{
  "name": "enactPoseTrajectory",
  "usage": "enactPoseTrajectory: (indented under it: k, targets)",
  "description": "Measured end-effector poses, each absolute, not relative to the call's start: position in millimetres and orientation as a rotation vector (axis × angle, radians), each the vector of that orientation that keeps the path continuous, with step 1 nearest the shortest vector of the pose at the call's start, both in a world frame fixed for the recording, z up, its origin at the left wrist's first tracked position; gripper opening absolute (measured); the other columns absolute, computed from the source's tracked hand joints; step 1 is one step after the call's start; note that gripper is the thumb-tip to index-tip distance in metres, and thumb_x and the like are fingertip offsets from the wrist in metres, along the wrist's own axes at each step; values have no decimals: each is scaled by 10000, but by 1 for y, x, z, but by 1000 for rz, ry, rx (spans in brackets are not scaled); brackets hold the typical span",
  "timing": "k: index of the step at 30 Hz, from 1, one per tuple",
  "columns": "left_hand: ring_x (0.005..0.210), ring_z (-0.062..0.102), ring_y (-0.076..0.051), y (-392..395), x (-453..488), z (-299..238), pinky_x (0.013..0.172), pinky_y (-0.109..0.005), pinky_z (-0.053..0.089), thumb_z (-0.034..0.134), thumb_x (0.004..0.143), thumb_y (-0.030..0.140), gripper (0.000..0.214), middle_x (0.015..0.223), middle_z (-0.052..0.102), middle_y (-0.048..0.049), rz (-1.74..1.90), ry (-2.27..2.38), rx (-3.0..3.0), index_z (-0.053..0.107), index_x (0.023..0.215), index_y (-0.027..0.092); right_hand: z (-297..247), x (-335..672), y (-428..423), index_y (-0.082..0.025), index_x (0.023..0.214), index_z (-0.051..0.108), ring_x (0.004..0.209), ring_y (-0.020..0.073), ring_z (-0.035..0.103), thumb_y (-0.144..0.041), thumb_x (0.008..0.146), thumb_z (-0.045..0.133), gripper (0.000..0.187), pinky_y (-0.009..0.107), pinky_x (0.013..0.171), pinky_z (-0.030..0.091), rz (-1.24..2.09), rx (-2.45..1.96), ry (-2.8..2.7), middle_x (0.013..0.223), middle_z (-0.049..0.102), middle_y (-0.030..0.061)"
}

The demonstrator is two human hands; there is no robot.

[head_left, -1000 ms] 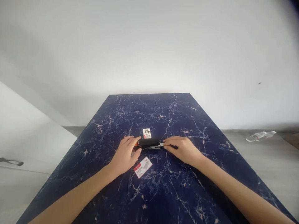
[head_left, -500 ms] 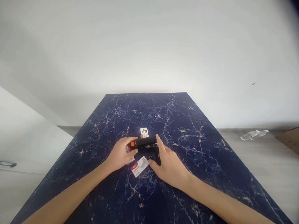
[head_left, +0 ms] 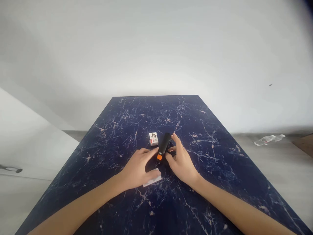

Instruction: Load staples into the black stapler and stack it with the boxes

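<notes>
A black stapler with an orange tip lies at a slant on the table, its orange end towards me. My right hand is along its right side, fingers apart and thumb at or very near the stapler's edge. My left hand is spread, its index fingertip close to the orange end. Its thumb lies over a white staple box, which the hand partly hides; whether it presses on it I cannot tell. A small white-and-red box with a stapler picture stands just beyond the left fingertips.
The dark blue marble-patterned table reaches towards a pale wall. On the floor to the right lies a clear plastic bottle, near a brown object. A white panel with a dark round handle is on the left.
The stapler has turned from lying crosswise to pointing away from me, its orange end nearer. My left hand has come off it and shifted right and nearer, over the staple box.
</notes>
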State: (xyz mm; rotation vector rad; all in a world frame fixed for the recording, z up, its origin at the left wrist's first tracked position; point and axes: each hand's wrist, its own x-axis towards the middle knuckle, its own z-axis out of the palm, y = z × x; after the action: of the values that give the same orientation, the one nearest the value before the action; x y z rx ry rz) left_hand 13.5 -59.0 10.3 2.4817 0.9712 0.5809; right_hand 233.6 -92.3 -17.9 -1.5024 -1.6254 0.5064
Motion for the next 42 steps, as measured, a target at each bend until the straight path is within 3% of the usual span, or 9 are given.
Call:
enactPoseTrajectory:
  k: [4, 8, 13, 17, 23, 30, 34, 37, 42]
  targets:
    - [1238, 579, -378, -68, 7, 15, 943, -508, 533, 823, 766, 484, 1018, 1370, 632, -125, 445, 918, 2552, 283, 1608, 290, -19, 238, -93, -268, 1609, 225, 1175, 279, 662, -313, 997, 498, 672, 470, 917, 601, 574, -1466, -1613, 1509, 509, 159]
    - [1401, 416, -461, -68, -14, 17, 1003, -587, 481, 812, 696, 639, 990, 1546, 478, -132, 303, 957, 2691, 412, 1545, 322, -17, 238, -94, -254, 1640, 119, 1409, 345, 480, -459, 959, 608, 863, 569, 1106, 470, 532, -1486, -1749, 1552, 462, 166]
    - [1180, 589, -380, -69, -30, 29, 813, -433, 558, 817, 729, 475, 577, 1381, 596, -123, 181, 1012, 2739, 660, 1257, 301, -15, 236, -95, -236, 1647, 71, 1433, 348, 445, -477, 960, 596, 898, 565, 1128, 446, 522, -1539, -1811, 1542, 462, 179]
    - [1039, 621, -313, -72, -24, 38, 723, -362, 547, 784, 779, 347, 325, 1217, 646, -91, 143, 1014, 2693, 684, 1079, 272, -14, 236, -96, -220, 1646, 76, 1424, 345, 449, -489, 962, 586, 894, 557, 1129, 443, 557, -1567, -1793, 1531, 468, 180]
    - [1213, 528, -368, -81, -15, 47, 861, -445, 546, 765, 789, 495, 434, 1373, 551, -111, -111, 1086, 2619, 659, 1120, 235, -14, 235, -97, -266, 1648, 75, 1423, 342, 448, -533, 968, 568, 882, 556, 1120, 447, 607, -1571, -1770, 1544, 459, 150]
    - [1145, 546, -387, -90, -1, 45, 890, -528, 536, 726, 796, 616, 500, 1299, 577, -148, -179, 1162, 2663, 706, 1019, 169, -15, 235, -97, -262, 1646, 88, 1412, 353, 460, -522, 955, 584, 890, 568, 1118, 447, 596, -1564, -1754, 1535, 469, 151]
    - [1163, 543, -393, -98, 1, 37, 913, -549, 512, 664, 885, 527, 524, 1311, 572, -158, -74, 1200, 2704, 627, 1274, 178, -14, 235, -97, -265, 1644, 100, 1409, 356, 463, -506, 954, 591, 880, 571, 1115, 447, 578, -1540, -1755, 1535, 472, 150]
    - [1285, 477, -419, -99, -9, 45, 950, -546, 490, 664, 899, 383, 707, 1476, 484, -128, -101, 942, 2761, 381, 1541, 300, -12, 234, -96, -261, 1642, 110, 1408, 351, 459, -490, 956, 592, 869, 566, 1122, 441, 576, -1533, -1756, 1531, 473, 150]
    - [1210, 548, -295, -98, -20, 62, 951, -402, 494, 584, 852, 58, 740, 1528, 469, -30, -211, 581, 2760, 427, 1501, 376, -13, 234, -96, -255, 1640, 109, 1424, 347, 431, -490, 956, 592, 869, 559, 1132, 430, 559, -1544, -1772, 1541, 458, 145]
